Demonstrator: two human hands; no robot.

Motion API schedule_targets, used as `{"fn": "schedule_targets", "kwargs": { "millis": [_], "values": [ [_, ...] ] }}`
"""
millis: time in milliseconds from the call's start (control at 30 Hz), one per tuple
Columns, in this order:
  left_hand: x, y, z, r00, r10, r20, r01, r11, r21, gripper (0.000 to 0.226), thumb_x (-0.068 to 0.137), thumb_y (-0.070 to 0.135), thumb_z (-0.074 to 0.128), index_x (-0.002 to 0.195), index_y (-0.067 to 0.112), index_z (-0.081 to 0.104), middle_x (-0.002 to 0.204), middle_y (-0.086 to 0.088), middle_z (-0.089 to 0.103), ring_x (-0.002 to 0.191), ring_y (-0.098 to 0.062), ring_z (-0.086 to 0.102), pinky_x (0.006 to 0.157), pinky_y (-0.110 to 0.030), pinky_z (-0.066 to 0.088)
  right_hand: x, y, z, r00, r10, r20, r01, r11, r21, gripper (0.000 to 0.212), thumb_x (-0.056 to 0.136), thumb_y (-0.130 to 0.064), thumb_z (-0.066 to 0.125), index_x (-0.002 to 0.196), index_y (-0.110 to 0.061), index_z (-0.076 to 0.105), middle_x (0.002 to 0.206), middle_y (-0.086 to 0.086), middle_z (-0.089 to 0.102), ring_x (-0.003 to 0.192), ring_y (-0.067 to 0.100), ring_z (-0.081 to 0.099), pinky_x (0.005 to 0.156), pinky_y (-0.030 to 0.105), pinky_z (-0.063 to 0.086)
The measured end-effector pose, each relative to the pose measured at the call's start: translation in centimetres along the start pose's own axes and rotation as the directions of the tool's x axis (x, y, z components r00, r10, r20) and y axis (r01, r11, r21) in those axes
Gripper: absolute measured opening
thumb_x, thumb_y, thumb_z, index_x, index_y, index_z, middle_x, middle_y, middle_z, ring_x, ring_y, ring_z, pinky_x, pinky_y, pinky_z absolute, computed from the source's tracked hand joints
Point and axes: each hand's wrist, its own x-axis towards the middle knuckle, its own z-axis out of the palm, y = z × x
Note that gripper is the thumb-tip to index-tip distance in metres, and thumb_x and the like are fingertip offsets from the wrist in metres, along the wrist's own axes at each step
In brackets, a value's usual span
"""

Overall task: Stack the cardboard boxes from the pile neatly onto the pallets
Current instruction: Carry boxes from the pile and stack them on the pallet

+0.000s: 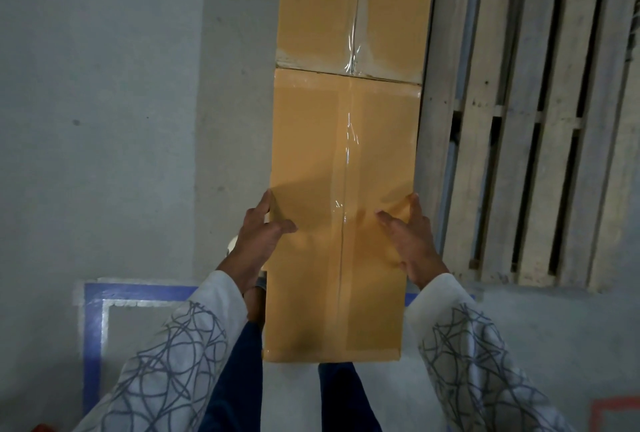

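Two cardboard boxes sit end to end, just left of the wooden pallet's bare slats. Beyond the far box, the near box is clasped at its sides by the left hand and right hand, thumbs on top, fingers down the edges.

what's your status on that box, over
Left hand and right hand grip the near box by its sides, thumbs on top. Its far end meets the far box. Pallet alongside on the right.
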Motion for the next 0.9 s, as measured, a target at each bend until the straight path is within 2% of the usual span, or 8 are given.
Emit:
{"fn": "schedule_targets", "kwargs": {
  "millis": [100,233,367,533,633,800,900],
  "values": [
    [-0.3,0.4,0.2,1.000,-0.007,-0.011,0.007,1.000,0.008,0.106,0.059,0.045,0.079,0.155,0.053,0.032,0.147,0.010,0.046,0.135,-0.020,0.049,0.112,-0.050,0.045,0.1,0.0,0.0,1.000,0.004,-0.002,-0.004,1.000,-0.020,0.102,0.083,-0.063,0.072,0.159,-0.052,0.005,0.159,0.003,0.031,0.138,0.039,0.043,0.107,0.068,0.041],
    [-0.2,0.5,0.3,1.000,0.007,-0.002,-0.007,1.000,0.012,0.107,0.058,0.045,0.079,0.154,0.052,0.033,0.146,0.008,0.043,0.134,-0.022,0.050,0.111,-0.051,0.046,0.2,0.0,0.1,1.000,-0.003,0.007,0.003,0.998,-0.062,0.106,0.080,-0.066,0.072,0.157,-0.052,0.000,0.157,0.004,0.030,0.136,0.040,0.044,0.104,0.068,0.044],
    [-0.1,0.4,0.6,0.999,-0.013,-0.031,0.015,0.998,0.053,0.102,0.076,0.034,0.081,0.160,0.045,0.023,0.153,0.005,0.033,0.143,-0.023,0.038,0.116,-0.052,0.039,0.2,-0.1,0.1,1.000,-0.018,0.023,0.021,0.992,-0.122,0.110,0.085,-0.063,0.071,0.160,-0.045,-0.006,0.161,0.005,0.024,0.141,0.041,0.038,0.107,0.068,0.042],
    [0.9,0.0,0.6,0.999,-0.031,-0.037,0.036,0.992,0.120,0.124,0.050,0.053,0.079,0.159,0.048,0.020,0.156,0.006,0.036,0.145,-0.027,0.038,0.114,-0.054,0.042,0.2,-0.2,-0.4,0.997,-0.058,0.047,0.066,0.978,-0.197,0.111,0.088,-0.059,0.071,0.163,-0.036,-0.009,0.160,0.009,0.024,0.143,0.039,0.037,0.113,0.061,0.039],
    [0.8,0.1,0.7,0.999,-0.033,-0.032,0.037,0.990,0.135,0.122,0.056,0.047,0.077,0.161,0.045,0.016,0.159,0.005,0.031,0.147,-0.027,0.035,0.115,-0.053,0.041,0.2,-0.2,-0.5,0.995,-0.084,0.049,0.093,0.968,-0.233,0.111,0.090,-0.055,0.070,0.163,-0.031,-0.009,0.160,0.011,0.024,0.143,0.037,0.037,0.116,0.054,0.038],
    [0.6,0.0,0.7,1.000,-0.005,-0.029,0.008,0.991,0.133,0.108,0.073,0.037,0.081,0.161,0.043,0.019,0.159,0.005,0.031,0.145,-0.025,0.037,0.116,-0.051,0.040,0.1,-0.3,-0.6,0.992,-0.111,0.054,0.122,0.943,-0.309,0.112,0.090,-0.058,0.068,0.164,-0.028,-0.011,0.161,0.012,0.024,0.144,0.037,0.038,0.116,0.050,0.039],
    [0.8,0.0,0.6,1.000,-0.010,-0.020,0.012,0.996,0.092,0.117,0.058,0.045,0.083,0.160,0.045,0.025,0.154,0.008,0.037,0.140,-0.022,0.044,0.114,-0.049,0.044,0.2,-0.4,-0.7,0.991,-0.124,0.052,0.134,0.930,-0.341,0.112,0.091,-0.058,0.068,0.164,-0.026,-0.011,0.162,0.014,0.023,0.145,0.038,0.037,0.116,0.049,0.038]
  ]
}}
